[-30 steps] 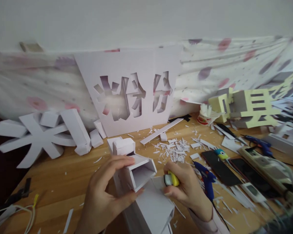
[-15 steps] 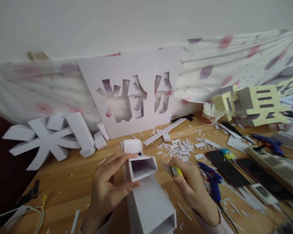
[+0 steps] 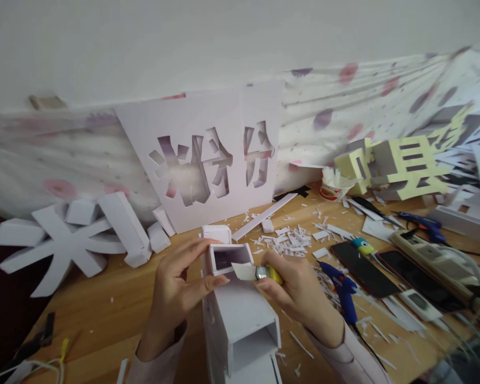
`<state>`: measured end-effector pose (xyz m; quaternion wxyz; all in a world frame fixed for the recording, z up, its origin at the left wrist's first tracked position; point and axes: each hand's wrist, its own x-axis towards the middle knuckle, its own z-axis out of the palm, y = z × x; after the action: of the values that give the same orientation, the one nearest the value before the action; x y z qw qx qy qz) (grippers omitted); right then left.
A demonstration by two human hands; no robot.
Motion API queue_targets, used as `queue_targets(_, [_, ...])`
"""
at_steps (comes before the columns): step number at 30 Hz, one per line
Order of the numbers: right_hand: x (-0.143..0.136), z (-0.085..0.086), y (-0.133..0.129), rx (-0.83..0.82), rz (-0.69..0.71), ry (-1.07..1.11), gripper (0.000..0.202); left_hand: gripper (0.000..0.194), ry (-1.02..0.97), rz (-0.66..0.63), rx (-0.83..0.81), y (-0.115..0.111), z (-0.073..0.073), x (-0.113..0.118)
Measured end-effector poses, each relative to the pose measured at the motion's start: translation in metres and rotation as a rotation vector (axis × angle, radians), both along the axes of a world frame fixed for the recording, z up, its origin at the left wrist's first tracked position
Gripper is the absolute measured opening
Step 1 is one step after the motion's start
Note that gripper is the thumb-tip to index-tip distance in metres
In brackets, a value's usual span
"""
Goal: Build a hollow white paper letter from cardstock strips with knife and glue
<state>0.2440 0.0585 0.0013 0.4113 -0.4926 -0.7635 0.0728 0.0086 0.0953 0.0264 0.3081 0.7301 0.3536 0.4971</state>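
In the head view a white foam-board letter piece with hollow box ends stands in front of me on the wooden table. My left hand grips the upper box section, fingers over its far side and thumb on the near side. A yellow utility knife is in my right hand. Its wide blade lies across the near right edge of that box opening, pointing left. The blade's contact with the board is hard to make out.
Scraps of white board lie beyond the knife. To the right are a blue glue gun, phones and a power strip. White letter parts stand at left, a cut-out panel behind, a paper cup at back right.
My right hand has moved left, bringing the knife blade from beside the box section onto its near right edge. The whole view has shifted slightly. My left hand still holds the piece.
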Motion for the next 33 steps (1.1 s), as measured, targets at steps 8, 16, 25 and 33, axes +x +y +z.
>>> queue_targets(8, [-0.005,0.003,-0.001,0.046,-0.034,0.000,0.071,0.029,0.024,-0.074,-0.007,0.014,0.019,0.001])
queue_targets(16, [-0.009,-0.005,-0.015,0.008,-0.006,0.025,0.073,0.034,-0.098,-0.022,-0.119,0.001,0.009,-0.002])
queue_targets(25, [-0.011,0.001,-0.019,-0.069,0.009,0.056,0.071,0.040,-0.253,0.006,-0.304,-0.009,0.009,0.007])
queue_targets(33, [-0.016,0.006,-0.024,-0.041,-0.031,-0.007,0.072,0.049,-0.313,0.017,-0.273,-0.007,-0.006,0.003])
